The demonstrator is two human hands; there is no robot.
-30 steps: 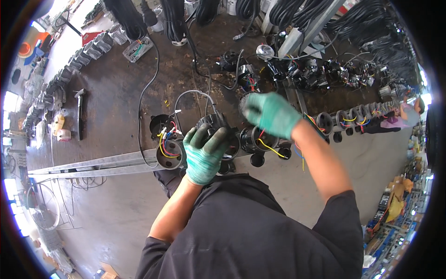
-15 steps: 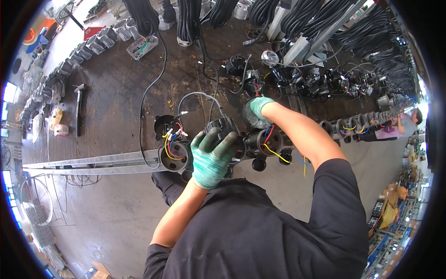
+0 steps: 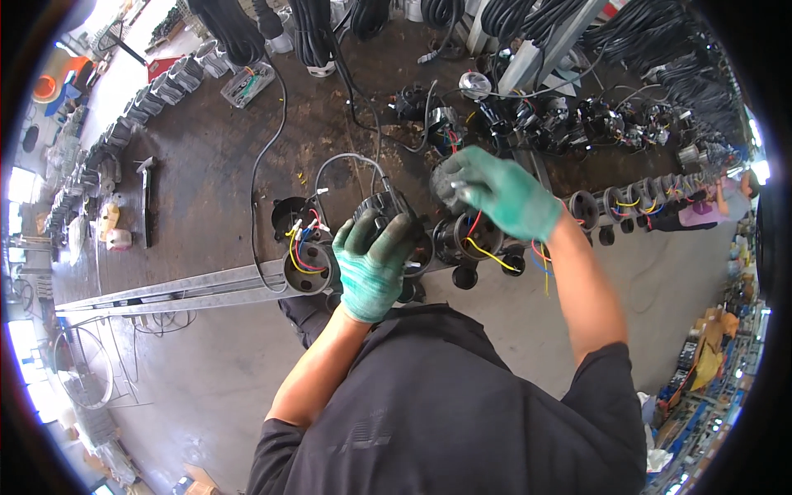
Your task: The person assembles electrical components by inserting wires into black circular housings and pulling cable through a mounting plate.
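My left hand point(image 3: 371, 268), in a green glove with dark fingertips, is closed over a black ribbed motor end cover point(image 3: 376, 206) that has a grey cable coming out of it. The cover sits on a housing mostly hidden under the hand. My gloved right hand point(image 3: 507, 196) is raised over a round grey dish point(image 3: 444, 183), slightly blurred, its fingers drawn together; what they hold is too small to make out. Left of my left hand stands a round motor housing point(image 3: 307, 269) with red, yellow and blue wires. Another wired housing point(image 3: 482, 238) lies below my right hand.
A metal rail point(image 3: 173, 297) runs along the table's near edge, with more wired housings point(image 3: 612, 200) at right. A hammer point(image 3: 147, 198) lies at left. Cable bundles point(image 3: 312, 33) hang at the back. A person point(image 3: 718, 202) is at far right.
My right hand has come up out of the grey dish, moving toward me and to the right. The left hand stays on the black cover. The whole view has shifted slightly.
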